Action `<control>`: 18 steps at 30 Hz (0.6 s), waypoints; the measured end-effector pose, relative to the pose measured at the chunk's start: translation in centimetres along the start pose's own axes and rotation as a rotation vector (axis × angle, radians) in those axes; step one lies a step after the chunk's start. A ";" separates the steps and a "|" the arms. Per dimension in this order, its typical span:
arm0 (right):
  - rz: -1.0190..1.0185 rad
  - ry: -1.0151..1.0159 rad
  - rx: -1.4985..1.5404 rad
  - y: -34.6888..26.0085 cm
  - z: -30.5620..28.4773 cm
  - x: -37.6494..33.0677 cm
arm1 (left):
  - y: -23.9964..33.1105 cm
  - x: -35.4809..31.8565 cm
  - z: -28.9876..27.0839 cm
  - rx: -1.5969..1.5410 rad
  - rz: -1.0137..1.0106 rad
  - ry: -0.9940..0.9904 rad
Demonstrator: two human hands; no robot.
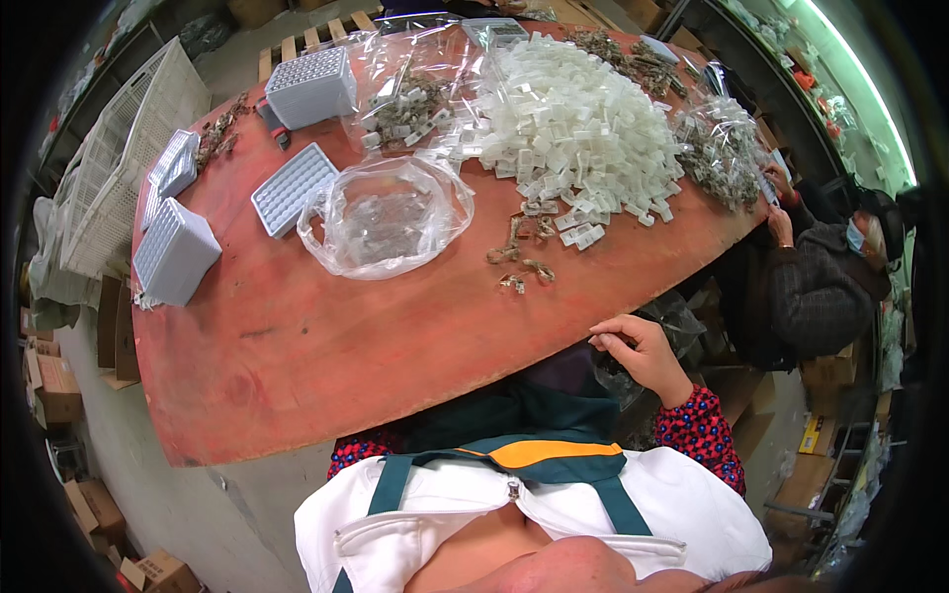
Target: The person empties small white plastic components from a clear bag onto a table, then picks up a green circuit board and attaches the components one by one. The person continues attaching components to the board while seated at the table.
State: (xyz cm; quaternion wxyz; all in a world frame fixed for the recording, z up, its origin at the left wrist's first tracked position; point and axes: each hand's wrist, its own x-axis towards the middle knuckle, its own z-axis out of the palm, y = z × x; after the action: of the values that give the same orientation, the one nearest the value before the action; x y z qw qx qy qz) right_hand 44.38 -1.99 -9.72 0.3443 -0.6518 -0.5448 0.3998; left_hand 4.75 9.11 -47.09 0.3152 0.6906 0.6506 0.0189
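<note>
My right hand [647, 358] is at the near right edge of the red table [395, 346]. Its thumb and fingers are drawn together in a pinch, and whatever they hold, if anything, is too small to make out. Only a bit of patterned sleeve shows of my left arm; the left hand itself is hidden. Beyond the right hand lie a few small brownish metal-looking pieces [524, 262]. Behind them rises a large heap of translucent white plastic parts [583, 124]. An open clear plastic bag [341, 232] with pieces inside rests left of these.
White gridded trays stand at the left, among them a stack [178, 255], a single tray [295, 188] and a taller stack [311, 87]. A bag of metal pieces [722, 153] lies at the right. Another person [825, 282] works beside that edge. Cardboard boxes [54, 385] line the floor.
</note>
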 end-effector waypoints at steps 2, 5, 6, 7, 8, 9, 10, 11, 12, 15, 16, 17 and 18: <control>0.034 0.023 -0.004 0.3 -0.3 -0.6 | 0.0 0.0 -0.2 0.003 0.014 0.002; 0.092 0.055 0.089 2.1 -1.5 -2.1 | -0.2 -0.2 -0.6 0.017 0.033 -0.003; 0.131 0.098 0.139 3.2 -2.1 -2.6 | -0.3 -0.3 -0.8 0.021 0.044 -0.008; 0.127 0.135 0.161 4.7 -3.0 -3.5 | -0.4 -0.2 -1.0 0.027 0.053 -0.010; 0.182 0.206 0.103 6.4 -4.2 -4.2 | -0.6 -0.3 -1.1 0.037 0.060 -0.014; 0.168 0.248 0.087 8.5 -5.7 -4.9 | -0.7 -0.4 -1.3 0.048 0.065 -0.017; 0.304 0.327 0.101 10.9 -7.1 -5.7 | -0.8 -0.3 -1.5 0.057 0.073 -0.021; 0.388 0.394 0.139 13.6 -8.4 -6.5 | -1.1 -0.4 -1.7 0.064 0.080 -0.027; 0.497 0.443 0.095 16.3 -9.8 -7.4 | -1.1 -0.6 -1.8 0.067 0.085 -0.033; 0.759 0.434 -0.011 24.4 -12.0 -9.9 | -1.9 -1.4 -2.5 0.082 0.099 -0.050; 0.866 0.427 -0.032 27.0 -12.1 -10.0 | -2.1 -1.8 -2.7 0.091 0.102 -0.052; 0.788 0.419 -0.046 29.4 -11.5 -10.0 | -2.4 -2.4 -3.1 0.099 0.113 -0.057; 0.812 0.389 -0.086 31.8 -10.9 -9.6 | -2.6 -2.8 -3.3 0.112 0.127 -0.065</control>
State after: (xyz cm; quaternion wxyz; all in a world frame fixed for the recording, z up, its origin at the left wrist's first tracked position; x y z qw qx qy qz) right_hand 67.12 -17.03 -31.63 0.2283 -0.8893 -0.1863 0.3497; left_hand 0.56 7.83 -44.58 0.2954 0.7471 0.5951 -0.0199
